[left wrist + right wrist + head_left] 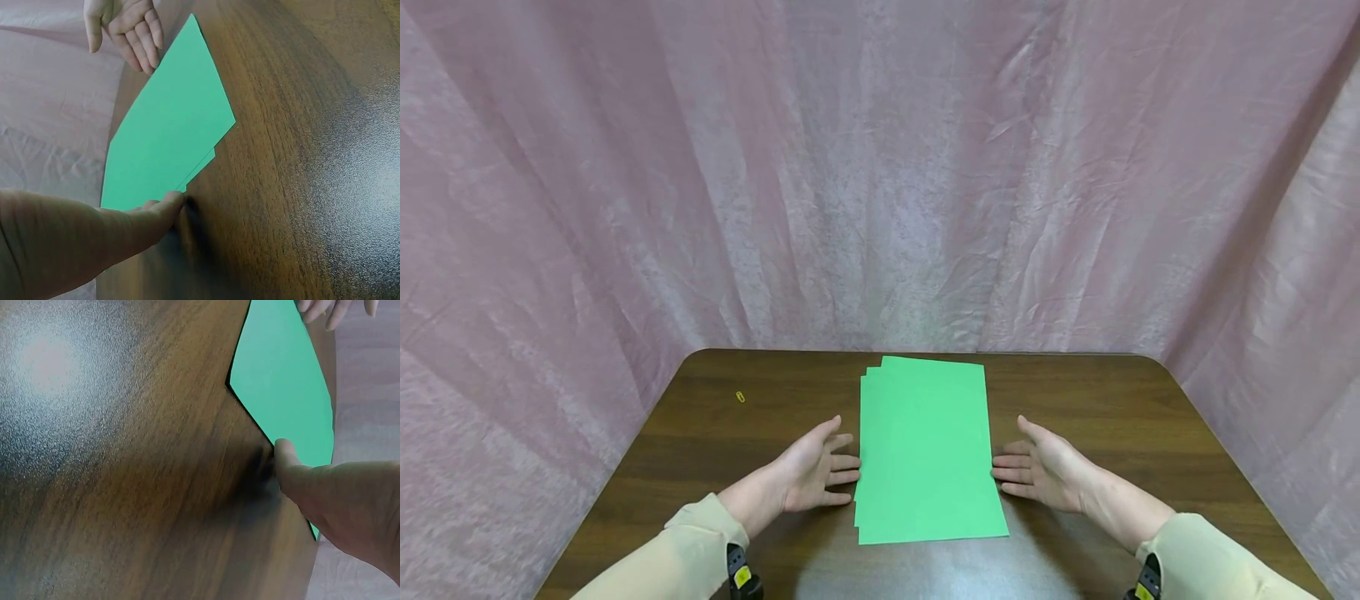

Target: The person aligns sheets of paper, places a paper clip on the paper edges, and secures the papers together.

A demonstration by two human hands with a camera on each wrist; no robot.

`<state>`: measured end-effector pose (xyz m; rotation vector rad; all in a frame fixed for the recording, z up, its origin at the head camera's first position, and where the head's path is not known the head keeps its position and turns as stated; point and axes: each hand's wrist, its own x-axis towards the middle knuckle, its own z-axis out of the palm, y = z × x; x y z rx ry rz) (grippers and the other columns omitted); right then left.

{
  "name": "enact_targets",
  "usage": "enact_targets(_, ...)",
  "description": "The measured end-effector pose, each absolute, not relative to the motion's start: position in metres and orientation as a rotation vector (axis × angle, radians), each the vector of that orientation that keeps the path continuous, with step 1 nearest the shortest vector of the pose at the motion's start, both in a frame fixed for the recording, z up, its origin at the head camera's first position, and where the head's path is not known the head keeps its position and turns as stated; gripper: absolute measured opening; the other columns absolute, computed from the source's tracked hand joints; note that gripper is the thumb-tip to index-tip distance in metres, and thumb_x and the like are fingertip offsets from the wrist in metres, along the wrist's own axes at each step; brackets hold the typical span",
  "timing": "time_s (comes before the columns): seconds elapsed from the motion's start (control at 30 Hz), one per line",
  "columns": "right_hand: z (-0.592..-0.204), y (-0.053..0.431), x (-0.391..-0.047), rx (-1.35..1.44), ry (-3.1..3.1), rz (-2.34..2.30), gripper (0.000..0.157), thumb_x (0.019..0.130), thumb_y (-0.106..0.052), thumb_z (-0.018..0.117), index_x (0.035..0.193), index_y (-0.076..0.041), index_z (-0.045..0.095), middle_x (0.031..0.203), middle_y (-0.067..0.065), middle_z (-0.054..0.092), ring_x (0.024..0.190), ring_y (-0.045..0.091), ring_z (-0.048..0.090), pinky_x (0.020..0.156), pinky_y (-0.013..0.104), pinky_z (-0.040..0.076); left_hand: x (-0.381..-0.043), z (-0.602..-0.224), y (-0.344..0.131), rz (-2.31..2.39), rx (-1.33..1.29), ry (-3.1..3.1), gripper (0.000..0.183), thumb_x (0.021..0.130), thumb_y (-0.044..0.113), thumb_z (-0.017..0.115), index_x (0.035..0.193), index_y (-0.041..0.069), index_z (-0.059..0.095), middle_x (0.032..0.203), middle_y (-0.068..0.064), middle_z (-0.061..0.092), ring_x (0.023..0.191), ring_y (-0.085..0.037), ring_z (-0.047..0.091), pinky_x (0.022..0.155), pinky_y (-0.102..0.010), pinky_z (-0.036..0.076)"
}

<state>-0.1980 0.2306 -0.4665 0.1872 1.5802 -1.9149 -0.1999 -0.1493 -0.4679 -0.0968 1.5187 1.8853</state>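
Observation:
Several sheets of green paper [925, 454] lie stacked on the brown wooden table, their edges not lined up; offsets show at the top left and along the left side. My left hand [816, 468] is at the stack's left edge, fingers extended with the tips right at the paper. On the opposite side my right hand [1045, 467] mirrors it, palm facing inward, straight fingertips at the right edge. In the left wrist view the uneven sheet corners of the green paper [169, 119] show near the left fingertips. Neither hand has its fingers curled round the sheets.
A small yellow paper clip [741, 397] lies on the table toward the back left. The wooden table [1090, 392] has rounded far corners. Behind it and at both sides hangs a pink curtain [880, 183].

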Motion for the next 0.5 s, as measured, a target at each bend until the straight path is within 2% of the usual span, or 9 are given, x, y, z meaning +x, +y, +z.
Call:
enact_targets(0.23, -0.469, 0.227, -0.197, 0.23, 1.535, -1.956, 0.082, 0.112, -0.05, 0.02, 0.154, 0.019, 0.004, 0.157, 0.042, 0.019, 0.147, 0.053, 0.022, 0.117, 0.055, 0.033, -0.201, -0.47, -0.149, 1.883, -0.105, 1.525, 0.085, 0.108, 0.06, 0.026, 0.163, 0.001, 0.002, 0.161, -0.038, 0.012, 0.149, -0.052, 0.016, 0.116, -0.064, 0.027)
enact_targets(0.5, -0.472, 0.217, -0.195, 0.244, 1.52, -1.961, 0.08, 0.112, -0.046, 0.024, 0.154, 0.02, 0.005, 0.156, 0.041, 0.022, 0.147, 0.053, 0.023, 0.118, 0.054, 0.03, -0.2, -0.473, -0.146, 1.901, -0.127, 1.518, 0.086, 0.107, 0.061, 0.031, 0.162, -0.002, 0.008, 0.161, -0.037, 0.016, 0.15, -0.051, 0.015, 0.118, -0.062, 0.026)
